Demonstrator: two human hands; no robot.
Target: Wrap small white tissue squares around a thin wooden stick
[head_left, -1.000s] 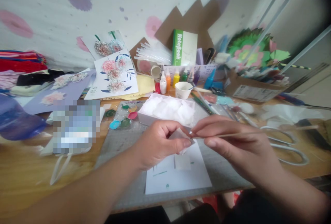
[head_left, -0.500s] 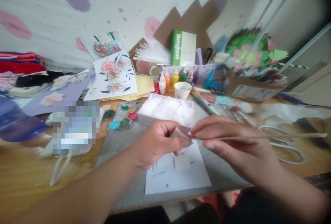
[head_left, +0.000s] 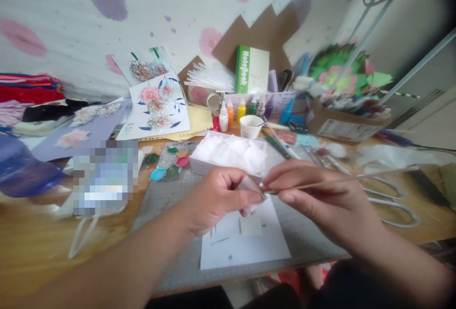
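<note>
My left hand pinches a small folded piece of thin white paper between thumb and fingers. In my right hand is a thin paintbrush, its pale handle pointing off to the right. The tip end meets the edge of the folded piece, though fingers partly hide it. Below both hands, a white sheet with a few green marks lies on a grey cutting mat. Just beyond them stands a box filled with white tissue-like pieces.
Left of the box lies a palette with several paint blobs. Behind are a paper cup, paint bottles and a notebook. Scissors rest at right, near a cardboard box. A flower picture leans at back left.
The paintbrush has tilted, its far end rising and swinging slightly left, and the folded paper has turned a little in my left hand. Both hands stay nearly in place.
</note>
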